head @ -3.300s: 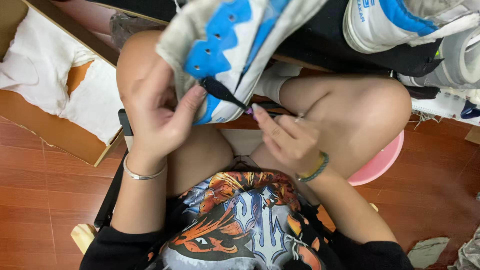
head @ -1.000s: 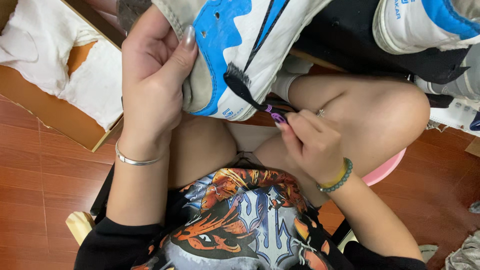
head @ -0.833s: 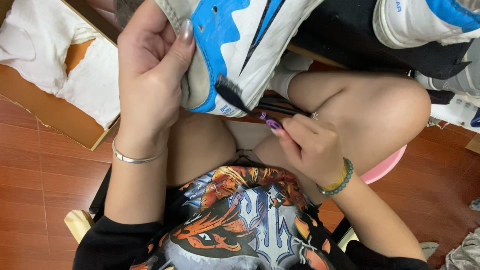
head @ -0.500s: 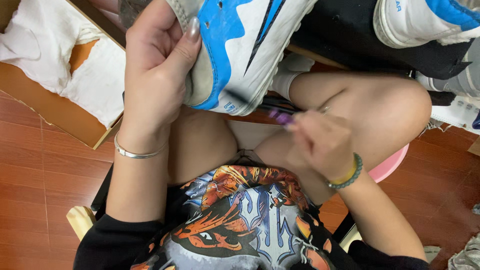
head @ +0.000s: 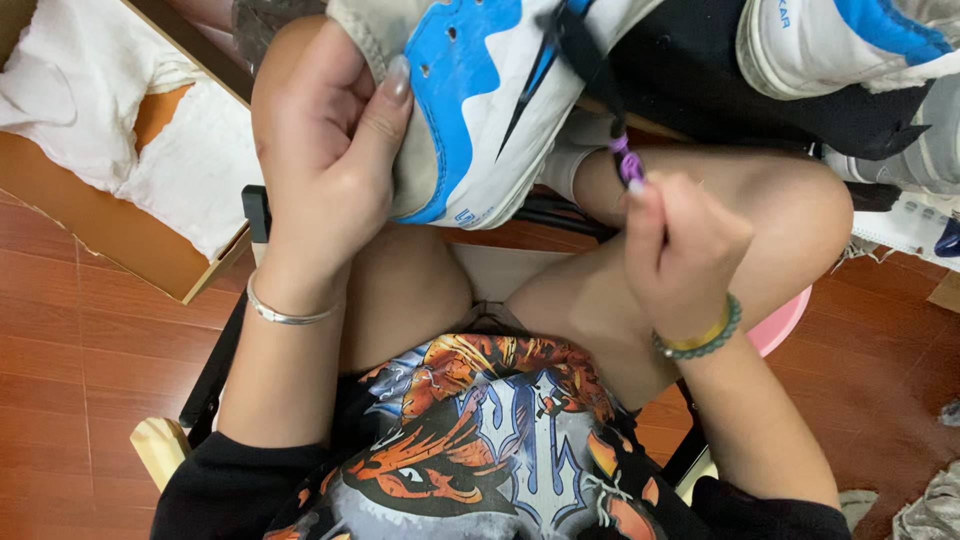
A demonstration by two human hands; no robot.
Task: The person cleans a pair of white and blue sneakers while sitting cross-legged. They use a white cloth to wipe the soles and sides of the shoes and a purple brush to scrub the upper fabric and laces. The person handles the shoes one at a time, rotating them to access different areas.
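Since the earlier frames the right hand (head: 685, 255) has lifted from low across the lap to about two o'clock of the lap, and its small brush (head: 598, 75), which lay nearly flat under the shoe, now points up toward twelve o'clock with its dark bristles against the shoe's side. The grip of that hand is pressed together, pinching the purple end of the brush handle between thumb and fingers. The left hand (head: 325, 165) keeps its place at ten o'clock, its grip wrapped around the white and blue sneaker (head: 480, 95), thumb on the pale toe end, fingers behind. The sneaker is held up above the knees, at twelve o'clock from the lap, tilted with its toe down to the left. At nine to ten o'clock an open cardboard box (head: 110, 225) with white paper lies on the wooden floor (head: 70, 360). More white and blue shoes (head: 840, 45) sit at one o'clock.
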